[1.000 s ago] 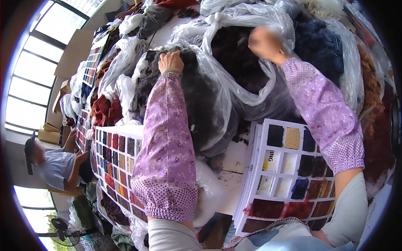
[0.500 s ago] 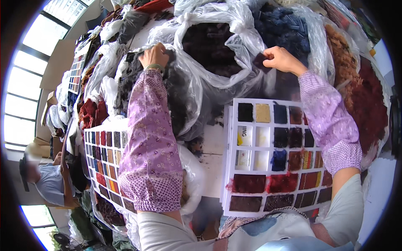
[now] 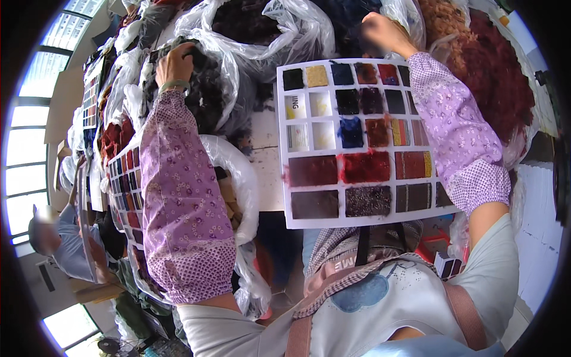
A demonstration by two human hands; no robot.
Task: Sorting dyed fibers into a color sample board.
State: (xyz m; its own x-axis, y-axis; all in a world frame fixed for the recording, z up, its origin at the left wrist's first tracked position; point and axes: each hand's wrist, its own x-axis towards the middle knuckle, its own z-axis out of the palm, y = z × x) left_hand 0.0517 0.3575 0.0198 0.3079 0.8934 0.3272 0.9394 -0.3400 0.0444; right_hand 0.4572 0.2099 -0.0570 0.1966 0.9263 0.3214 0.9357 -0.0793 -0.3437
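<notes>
2 hands in bags of fluff.
Left hand point(image 3: 175, 61) grabs dark fluff point(image 3: 205, 89) at 11 o'clock; right hand point(image 3: 380, 33) at 1 o'clock, grip unclear, above the card point(image 3: 363, 143).

A clear plastic bag of dark fibre point(image 3: 205, 89) lies open at upper left, crumpled. A second clear bag point(image 3: 351, 24) holds blue-black fibre at the top edge — just beyond the white swatch card point(image 3: 357, 143), which lies flat with coloured fibre squares.

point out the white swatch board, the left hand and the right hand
white swatch board point(image 3: 300, 221): head view, bare lower-left border.
left hand point(image 3: 174, 61): head view, back of the hand.
right hand point(image 3: 382, 31): head view, back of the hand.
</notes>
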